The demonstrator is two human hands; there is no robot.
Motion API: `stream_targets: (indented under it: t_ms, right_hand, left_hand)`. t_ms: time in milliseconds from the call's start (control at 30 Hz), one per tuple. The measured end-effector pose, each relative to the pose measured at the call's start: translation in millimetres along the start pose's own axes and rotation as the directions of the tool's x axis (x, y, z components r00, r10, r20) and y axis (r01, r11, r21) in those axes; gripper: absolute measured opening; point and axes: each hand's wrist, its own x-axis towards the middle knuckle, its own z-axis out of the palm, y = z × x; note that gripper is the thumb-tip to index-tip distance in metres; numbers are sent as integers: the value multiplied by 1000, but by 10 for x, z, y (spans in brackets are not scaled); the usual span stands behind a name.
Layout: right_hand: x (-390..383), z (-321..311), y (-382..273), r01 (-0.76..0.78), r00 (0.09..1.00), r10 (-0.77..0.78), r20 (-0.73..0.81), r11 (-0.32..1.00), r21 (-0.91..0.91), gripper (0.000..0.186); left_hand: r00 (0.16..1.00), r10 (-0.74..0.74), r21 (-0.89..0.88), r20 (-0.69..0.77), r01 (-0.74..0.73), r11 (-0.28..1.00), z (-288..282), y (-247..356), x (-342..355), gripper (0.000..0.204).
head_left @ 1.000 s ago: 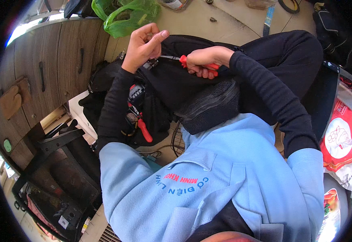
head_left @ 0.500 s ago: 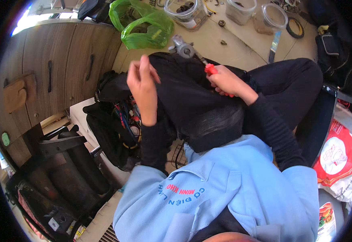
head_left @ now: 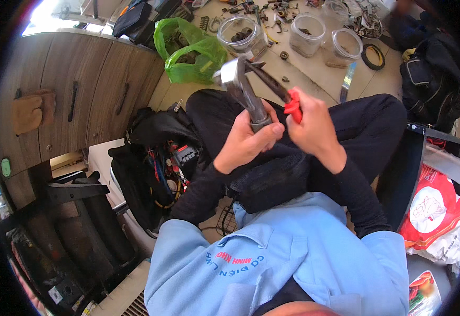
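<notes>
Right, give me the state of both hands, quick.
Left hand: closed, holding a grey metal piece.
Right hand: closed, holding a red-handled tool.

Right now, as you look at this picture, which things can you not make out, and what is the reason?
All in the head view:
Metal tool: head blurred; lower end partly covered by the left hand.
Red-handled tool: most of its handle hidden inside the right hand; tip contact with the metal tool unclear.
Green bag: contents partly covered by its folds.
Small metal parts: too small to identify.
Colourful package: cut off by the lower edge.
</notes>
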Motion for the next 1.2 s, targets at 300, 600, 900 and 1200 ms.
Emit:
stream_targets:
  t_ms: [300, 600, 900, 1200]
  right_hand:
    - [-128, -276, -507, -40, 947, -76, 311, 936, 350, 19]
    - [-336, -327, -312, -60, 889, -35, 457, 979, 193, 14]
    - [-367, -10, 85, 19, 982, 19, 186, 979, -203, 24]
    - [-101, -73, 199, 37, 994, 21, 112, 870, -492, 29]
  left_hand:
    - [894, 379, 800, 240, -403, 445, -637, 323, 109, 50]
    - [598, 278, 617, 752, -491, -615, -679, 1868, 210, 19]
    - [988, 46, 868, 147, -107, -485, -276, 1495, -277, 20]
    - [593, -790, 360, -155, 778, 514, -562, 1125, -114, 43]
